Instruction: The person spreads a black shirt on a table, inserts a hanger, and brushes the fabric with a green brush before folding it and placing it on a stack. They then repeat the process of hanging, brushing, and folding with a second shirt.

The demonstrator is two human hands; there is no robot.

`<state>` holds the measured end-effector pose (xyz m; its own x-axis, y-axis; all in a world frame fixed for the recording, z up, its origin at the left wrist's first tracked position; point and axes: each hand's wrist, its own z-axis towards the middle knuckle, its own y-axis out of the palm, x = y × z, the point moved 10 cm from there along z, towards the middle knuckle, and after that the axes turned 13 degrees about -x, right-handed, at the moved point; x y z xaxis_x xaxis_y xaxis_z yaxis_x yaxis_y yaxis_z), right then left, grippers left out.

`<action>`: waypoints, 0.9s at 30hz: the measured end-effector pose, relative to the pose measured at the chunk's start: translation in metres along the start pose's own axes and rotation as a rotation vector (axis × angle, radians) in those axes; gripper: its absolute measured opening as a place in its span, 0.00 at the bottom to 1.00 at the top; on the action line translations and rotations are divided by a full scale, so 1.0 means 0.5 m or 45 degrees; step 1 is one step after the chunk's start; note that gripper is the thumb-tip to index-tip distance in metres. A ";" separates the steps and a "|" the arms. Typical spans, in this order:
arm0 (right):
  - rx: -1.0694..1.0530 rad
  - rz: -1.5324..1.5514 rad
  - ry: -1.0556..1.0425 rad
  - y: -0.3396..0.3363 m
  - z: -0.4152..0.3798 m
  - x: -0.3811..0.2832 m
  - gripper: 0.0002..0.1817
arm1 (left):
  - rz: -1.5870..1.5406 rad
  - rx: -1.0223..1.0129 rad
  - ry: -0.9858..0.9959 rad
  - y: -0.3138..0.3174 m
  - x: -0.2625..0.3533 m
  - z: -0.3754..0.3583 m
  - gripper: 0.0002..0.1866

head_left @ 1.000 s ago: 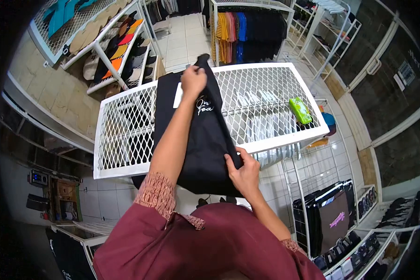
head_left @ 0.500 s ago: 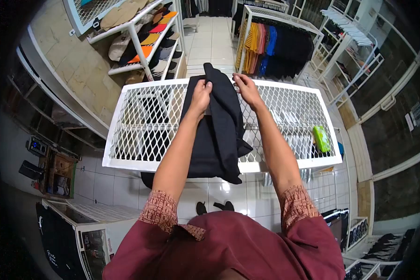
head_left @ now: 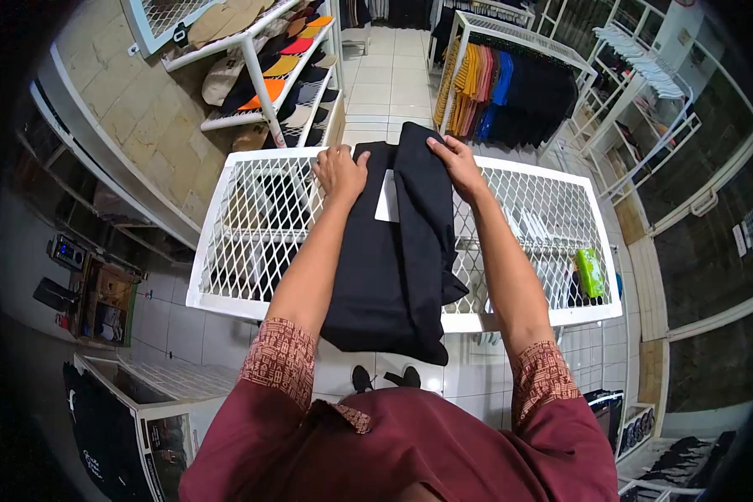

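Observation:
A black garment [head_left: 364, 272] lies partly folded on a white mesh table [head_left: 259, 192], its lower end hanging over the near edge. A white rectangular piece [head_left: 387, 199] shows between its layers. My left hand [head_left: 341, 173] is at the garment's far left corner, fingers bent, with the thumb at the cloth; what its fingertips hold is hard to make out. My right hand [head_left: 458, 164] pinches the upper right edge of the folded-over flap, thumb on top.
A green packet [head_left: 590, 273] lies at the table's right end. Shelves of caps [head_left: 286, 67] stand at the far left. Behind the table is a rack of hanging clothes [head_left: 510, 88]; white hangers [head_left: 644, 63] hang farther right.
My left hand has let go of the flap and moved left. My right hand has taken hold of the flap. The white piece has come into view, and the garment hangs lower in front.

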<state>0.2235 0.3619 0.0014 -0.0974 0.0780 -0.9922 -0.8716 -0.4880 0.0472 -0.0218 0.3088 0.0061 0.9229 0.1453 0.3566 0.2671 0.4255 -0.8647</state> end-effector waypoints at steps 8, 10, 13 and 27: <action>0.109 -0.312 0.000 -0.049 -0.015 -0.007 0.26 | -0.169 0.114 0.062 -0.023 0.017 0.013 0.11; 0.092 -0.695 0.018 -0.091 -0.044 -0.101 0.24 | -0.554 -0.018 -0.181 -0.072 -0.023 0.010 0.12; 0.095 -1.098 0.173 -0.137 -0.066 -0.254 0.23 | -0.430 0.127 -0.101 -0.191 -0.034 0.021 0.12; 0.543 -1.543 0.261 -0.255 -0.180 -0.182 0.28 | -0.139 -0.467 0.009 -0.191 -0.085 -0.154 0.27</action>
<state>0.3868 0.3389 0.0754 0.8963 0.1198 -0.4269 -0.4396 0.1150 -0.8908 -0.0652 0.1934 0.0463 0.8851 0.1099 0.4523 0.4444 0.0898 -0.8913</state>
